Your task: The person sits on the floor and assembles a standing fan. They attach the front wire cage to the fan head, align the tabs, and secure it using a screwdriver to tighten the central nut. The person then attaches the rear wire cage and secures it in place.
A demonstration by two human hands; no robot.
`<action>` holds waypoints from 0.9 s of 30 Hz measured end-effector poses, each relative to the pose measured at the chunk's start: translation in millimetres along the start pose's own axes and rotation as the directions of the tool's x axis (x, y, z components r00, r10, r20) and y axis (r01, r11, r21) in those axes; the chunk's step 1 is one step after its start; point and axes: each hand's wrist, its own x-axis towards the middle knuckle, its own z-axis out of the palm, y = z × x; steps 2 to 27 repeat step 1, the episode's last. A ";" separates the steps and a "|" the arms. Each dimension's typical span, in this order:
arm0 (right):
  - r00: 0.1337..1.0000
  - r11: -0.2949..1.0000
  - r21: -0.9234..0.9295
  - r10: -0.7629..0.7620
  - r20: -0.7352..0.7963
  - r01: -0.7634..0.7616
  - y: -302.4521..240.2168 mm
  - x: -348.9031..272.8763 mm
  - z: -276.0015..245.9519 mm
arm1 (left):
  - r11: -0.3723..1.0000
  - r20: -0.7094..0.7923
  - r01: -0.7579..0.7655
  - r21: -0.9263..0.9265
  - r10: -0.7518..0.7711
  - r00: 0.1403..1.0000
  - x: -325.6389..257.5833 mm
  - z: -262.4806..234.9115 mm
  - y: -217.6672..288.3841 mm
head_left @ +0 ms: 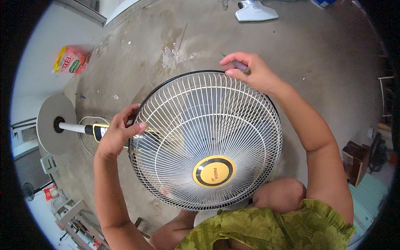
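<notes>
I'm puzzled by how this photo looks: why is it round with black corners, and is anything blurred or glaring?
Head view: fisheye lens, so a black rim surrounds the picture and straight edges bend near it; light is soft and even, with a wet sheen on the floor; the fan guard, left hand and right hand are sharp, things near the rim less so.

Fan grille fills the middle; bare floor beyond seems open.

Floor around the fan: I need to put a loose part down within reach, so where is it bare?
Bare concrete floor lies beyond the right hand, and between the fan grille and the red packet. It is crowded by the left hand, round base and pole.
</notes>
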 end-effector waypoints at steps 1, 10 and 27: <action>1.000 1.000 0.018 0.003 -0.010 -0.003 2.1 -0.1 2.7 | 0.999 0.023 0.041 0.029 -0.041 0.999 -0.4 -1.0 5.5; 1.000 1.000 0.018 0.003 -0.010 -0.003 2.1 -0.1 2.7 | 0.999 0.023 0.041 0.029 -0.041 0.999 -0.4 -1.0 5.5; 1.000 1.000 0.018 0.003 -0.010 -0.003 2.1 -0.1 2.7 | 0.999 0.023 0.041 0.029 -0.041 0.999 -0.4 -1.0 5.5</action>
